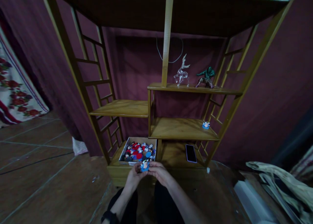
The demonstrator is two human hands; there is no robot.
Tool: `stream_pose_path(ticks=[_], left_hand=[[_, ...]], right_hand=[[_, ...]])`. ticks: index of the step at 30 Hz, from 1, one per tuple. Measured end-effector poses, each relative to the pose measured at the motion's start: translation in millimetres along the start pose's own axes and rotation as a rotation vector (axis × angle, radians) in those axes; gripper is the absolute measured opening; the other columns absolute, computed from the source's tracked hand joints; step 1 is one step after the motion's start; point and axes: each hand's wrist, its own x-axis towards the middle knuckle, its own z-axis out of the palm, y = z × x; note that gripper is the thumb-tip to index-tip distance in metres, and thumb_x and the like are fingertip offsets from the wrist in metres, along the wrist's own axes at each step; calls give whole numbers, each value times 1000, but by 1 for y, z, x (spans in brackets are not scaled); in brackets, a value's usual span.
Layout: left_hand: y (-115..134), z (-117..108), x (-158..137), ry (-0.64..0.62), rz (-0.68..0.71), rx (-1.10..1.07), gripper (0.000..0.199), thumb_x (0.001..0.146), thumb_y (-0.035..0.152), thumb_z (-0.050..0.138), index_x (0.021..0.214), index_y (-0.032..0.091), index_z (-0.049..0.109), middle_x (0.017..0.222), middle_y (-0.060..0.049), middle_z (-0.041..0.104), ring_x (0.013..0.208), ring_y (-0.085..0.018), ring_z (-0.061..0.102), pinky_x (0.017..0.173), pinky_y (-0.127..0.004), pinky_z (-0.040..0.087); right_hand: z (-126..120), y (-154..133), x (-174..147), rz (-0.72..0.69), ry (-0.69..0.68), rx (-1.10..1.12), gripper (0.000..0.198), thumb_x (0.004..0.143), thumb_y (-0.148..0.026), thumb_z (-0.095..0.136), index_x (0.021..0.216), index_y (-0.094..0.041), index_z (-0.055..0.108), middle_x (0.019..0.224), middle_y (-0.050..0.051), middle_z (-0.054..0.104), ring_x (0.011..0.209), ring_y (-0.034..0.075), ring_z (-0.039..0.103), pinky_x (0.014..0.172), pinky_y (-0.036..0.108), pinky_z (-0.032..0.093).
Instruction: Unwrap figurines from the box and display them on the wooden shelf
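Note:
Between the fingers of my left hand (134,177) and my right hand (158,172) is a small figurine (145,165) with a blue base. Both hands are closed on it from either side, in front of the shelf's lower edge. Just behind them stands an open box (124,152) of several small figurines in red, blue, white and black, jumbled together. A similar blue-based figurine (205,125) rests at the right end of the middle shelf (179,129).
A phone (191,153) lies on the bottom shelf. Above, a clear deer figurine (182,75) and a green-hooded figure (207,77) stand on the upper right shelf (190,89). An upright post (167,41) rises beside them. Folded cloth (281,181) lies at the right.

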Motion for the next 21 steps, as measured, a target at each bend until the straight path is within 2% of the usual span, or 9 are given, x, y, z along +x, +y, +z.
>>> stream_pose_path(ticks=[5, 11, 16, 21], left_hand=[[40, 26, -2, 18, 28, -33, 48, 42, 28, 78, 82, 16, 55, 78, -5, 67, 74, -20, 62, 70, -31, 48], [88, 53, 0, -88, 37, -126, 44, 43, 23, 79, 81, 13, 59, 76, -6, 67, 69, -18, 61, 67, -29, 47], [114, 72, 4, -152, 47, -225, 45, 46, 23, 79, 86, 11, 63, 79, -8, 68, 70, -17, 62, 70, -29, 46], [130, 83, 12, -181, 64, -266, 50, 47, 23, 79, 93, 11, 64, 79, -8, 69, 72, -17, 62, 74, -31, 46]], right_hand=[[9, -41, -17, -37, 54, -55, 39, 59, -29, 73, 94, -14, 66, 95, 10, 67, 89, 21, 61, 88, 39, 41], [12, -87, -28, -123, 102, -147, 45, 57, -32, 74, 98, -17, 64, 100, 8, 66, 93, 22, 60, 87, 38, 42], [14, -120, -31, -207, 50, -254, 47, 61, -31, 72, 105, -18, 62, 92, 7, 68, 89, 21, 61, 88, 39, 41], [12, -137, -25, -274, 42, -304, 44, 59, -34, 73, 100, -19, 64, 97, 6, 68, 88, 20, 61, 89, 37, 41]])
